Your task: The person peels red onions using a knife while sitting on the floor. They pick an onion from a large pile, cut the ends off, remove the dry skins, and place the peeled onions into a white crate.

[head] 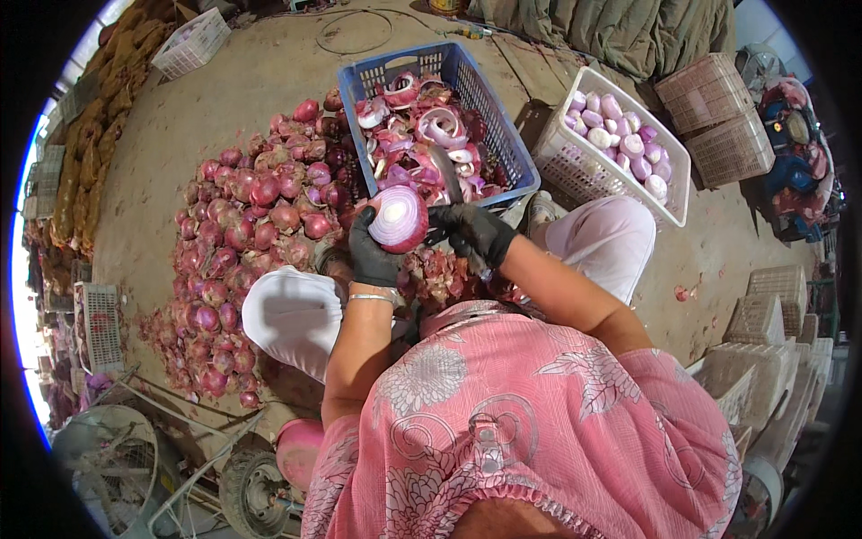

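My left hand (pixel 374 255), in a black glove, grips a large red onion (pixel 399 219) whose cut face shows pale rings. Close beside the onion, my right hand (pixel 475 232), gloved in black too, is closed around a knife (pixel 446 172) with its curved blade pointing away from me. Beyond both hands stands a blue plastic crate (pixel 500 121) holding onion skins and cut onion rings (pixel 441 128). A heap of unpeeled red onions (pixel 236 222) spreads over the floor to the left. Loose onion skins (pixel 438 273) lie below my hands, between my legs.
At the right, a white plastic crate (pixel 566 151) holds peeled onions (pixel 630 145). Stacked crates (pixel 717 121) stand farther right, with more (pixel 754 350) at the lower right. A wheeled metal frame (pixel 202 465) and a pink round object (pixel 297 450) sit behind me at left. A cable (pixel 353 30) lies ahead.
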A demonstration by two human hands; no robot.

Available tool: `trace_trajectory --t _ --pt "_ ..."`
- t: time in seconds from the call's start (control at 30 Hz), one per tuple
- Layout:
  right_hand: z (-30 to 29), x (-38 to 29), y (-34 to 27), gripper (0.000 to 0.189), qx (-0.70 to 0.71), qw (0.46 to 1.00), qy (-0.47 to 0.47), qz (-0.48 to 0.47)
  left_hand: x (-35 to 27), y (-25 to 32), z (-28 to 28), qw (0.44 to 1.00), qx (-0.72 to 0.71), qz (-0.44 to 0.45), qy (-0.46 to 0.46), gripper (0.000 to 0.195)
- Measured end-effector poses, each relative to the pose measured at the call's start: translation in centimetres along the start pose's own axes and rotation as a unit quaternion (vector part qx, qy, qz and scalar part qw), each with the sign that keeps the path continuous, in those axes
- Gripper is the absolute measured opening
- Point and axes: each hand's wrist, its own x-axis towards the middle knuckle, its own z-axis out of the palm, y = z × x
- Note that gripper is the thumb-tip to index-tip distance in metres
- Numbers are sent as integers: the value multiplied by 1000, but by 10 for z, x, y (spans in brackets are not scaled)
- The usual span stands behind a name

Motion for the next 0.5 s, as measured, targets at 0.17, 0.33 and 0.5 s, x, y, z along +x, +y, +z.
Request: trace_trajectory --t 0.17,0.33,0.5 --pt "30 -10 6 27 -36 996 57 -63 -20 -4 -5 991 100 53 73 25" --pt "39 -1 -1 36 -487 839 47 -238 -48 -3 0 996 23 -88 1 35" --pt "57 9 11 37 -579 751 31 -314 -32 -17 -31 992 -65 -103 32 57"
